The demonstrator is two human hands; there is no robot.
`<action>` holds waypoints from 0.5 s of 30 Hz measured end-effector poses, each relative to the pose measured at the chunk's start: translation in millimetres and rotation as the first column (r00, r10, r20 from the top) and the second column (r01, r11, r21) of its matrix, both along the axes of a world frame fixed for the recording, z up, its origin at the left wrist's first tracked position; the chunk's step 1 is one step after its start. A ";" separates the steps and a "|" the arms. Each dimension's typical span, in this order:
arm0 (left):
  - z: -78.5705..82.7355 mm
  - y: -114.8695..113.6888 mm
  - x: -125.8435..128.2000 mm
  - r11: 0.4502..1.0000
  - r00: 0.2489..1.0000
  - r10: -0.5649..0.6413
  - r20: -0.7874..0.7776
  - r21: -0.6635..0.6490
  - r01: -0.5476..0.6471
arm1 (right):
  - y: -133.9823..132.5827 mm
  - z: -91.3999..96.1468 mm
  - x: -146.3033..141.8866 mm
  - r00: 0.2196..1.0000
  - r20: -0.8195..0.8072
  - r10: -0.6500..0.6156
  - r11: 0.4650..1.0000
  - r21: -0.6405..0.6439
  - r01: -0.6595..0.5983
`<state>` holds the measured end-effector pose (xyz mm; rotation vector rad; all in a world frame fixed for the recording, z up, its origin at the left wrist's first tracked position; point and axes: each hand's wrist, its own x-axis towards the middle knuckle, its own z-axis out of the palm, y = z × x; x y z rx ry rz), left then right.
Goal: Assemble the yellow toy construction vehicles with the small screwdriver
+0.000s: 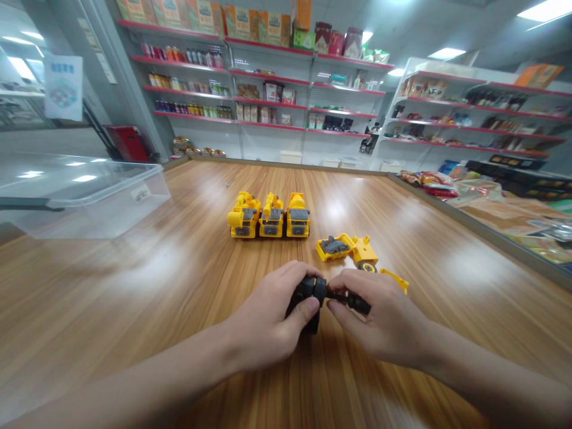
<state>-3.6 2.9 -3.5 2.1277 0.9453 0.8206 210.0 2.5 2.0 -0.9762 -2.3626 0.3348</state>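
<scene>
My left hand (279, 316) is closed around a black wheeled toy chassis (313, 289), low over the table in front of me. A small black screwdriver (357, 302) is pinched in my right hand (384, 313), its shaft pointing left and its tip at the black part. My left fingers cover much of the chassis, so the exact contact is hidden. Just beyond my right hand lie a yellow toy loader bucket piece (334, 246), a yellow body part with a wheel (365, 253) and another yellow piece (395, 279), partly behind my fingers.
Three yellow toy construction trucks (271, 217) stand side by side farther back on the wooden table (187, 286). At the left is a clear plastic bin (111, 205). Packaged goods (482, 196) lie past the table's right edge. Stocked shelves (268, 83) line the back wall.
</scene>
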 end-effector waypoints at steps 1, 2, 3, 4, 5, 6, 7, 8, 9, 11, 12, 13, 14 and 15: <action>0.1 -0.2 -0.1 1.000 1.000 0.001 -0.004 0.016 -0.001 | 0.2 -0.1 -0.1 1.000 0.008 0.004 1.000 0.000 -0.004; 0.2 -0.5 -0.1 1.000 1.000 0.001 -0.005 0.031 -0.001 | 0.6 -0.2 -0.4 1.000 0.026 0.007 1.000 -0.004 -0.007; 0.5 -0.7 0.0 0.999 1.000 -0.001 -0.006 0.045 0.001 | 1.0 -0.2 -0.8 0.999 0.052 0.009 1.000 -0.014 -0.008; 0.6 -0.9 0.1 0.998 1.000 -0.004 -0.005 0.056 0.004 | 1.4 -0.3 -1.3 0.997 0.079 0.007 1.000 -0.028 -0.004; 0.8 -0.9 0.2 0.998 1.000 -0.007 -0.006 0.063 0.008 | 1.7 -0.2 -1.8 0.995 0.101 0.003 0.999 -0.044 0.002; 0.8 -0.7 0.2 0.998 1.000 -0.009 -0.008 0.066 0.009 | 1.9 0.0 -2.3 0.994 0.113 -0.001 0.998 -0.058 0.008; 0.7 -0.5 0.3 0.998 1.000 -0.006 -0.010 0.067 0.007 | 1.8 0.2 -2.6 0.994 0.112 -0.008 0.997 -0.070 0.016; 0.6 -0.3 0.2 0.998 1.000 -0.003 -0.012 0.066 0.004 | 1.6 0.5 -2.8 0.995 0.099 -0.018 0.997 -0.079 0.026; 0.5 -0.1 0.2 0.998 1.000 0.000 -0.013 0.063 0.001 | 1.4 0.7 -2.8 0.997 0.078 -0.028 0.996 -0.085 0.035; 0.4 0.2 0.0 0.998 1.000 0.006 -0.011 0.060 -0.005 | 1.0 0.7 -2.4 0.999 0.037 -0.032 0.996 -0.080 0.035; 0.4 0.2 0.1 0.998 1.000 0.007 -0.009 0.060 -0.007 | 1.0 0.5 -2.2 0.999 0.026 -0.024 0.997 -0.070 0.026; 0.4 0.1 0.2 0.998 1.000 0.007 -0.009 0.061 -0.007 | 1.1 0.3 -2.0 1.000 0.025 -0.012 0.998 -0.056 0.013; 0.5 0.0 0.3 0.998 1.000 0.009 -0.008 0.065 -0.009 | 1.3 0.1 -1.8 1.000 0.031 -0.001 0.999 -0.044 0.002; 0.7 -0.1 0.5 0.998 1.000 0.009 -0.009 0.067 -0.008 | 1.5 -0.1 -1.8 0.999 0.042 0.004 0.999 -0.037 -0.002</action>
